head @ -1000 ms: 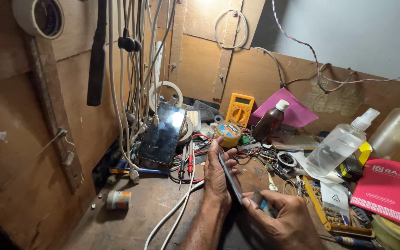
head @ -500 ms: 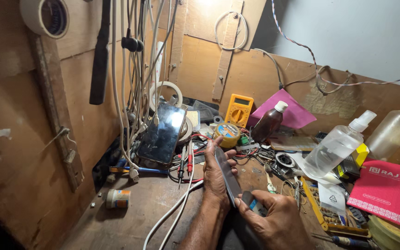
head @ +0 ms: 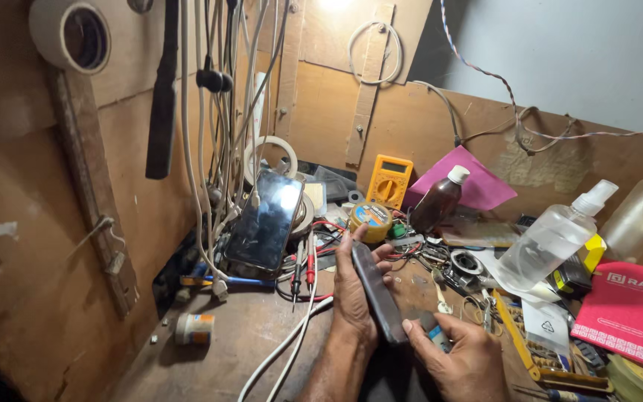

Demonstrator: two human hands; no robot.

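Against the frame half a second before, little had changed: the dark phone (head: 378,301) stayed edge-up in the left hand (head: 353,298), and the right hand (head: 459,356) had crept slightly nearer its lower end. Left hand closed around the phone, thumb on the near side, fingers wrapped behind, forefinger stretched up along its top edge. Right hand pinched a small grey-and-blue tool (head: 434,333), its tip touching the phone's lower corner just ahead of the right thumb. Beyond the left fingertips sat a round tin (head: 370,221); farther left of that hand a second phone (head: 265,222) leaned upright against hanging cables (head: 204,149). Both forearms were cut off by the lower frame edge. The tool's working end was hidden against the phone; its kind could not be made out.
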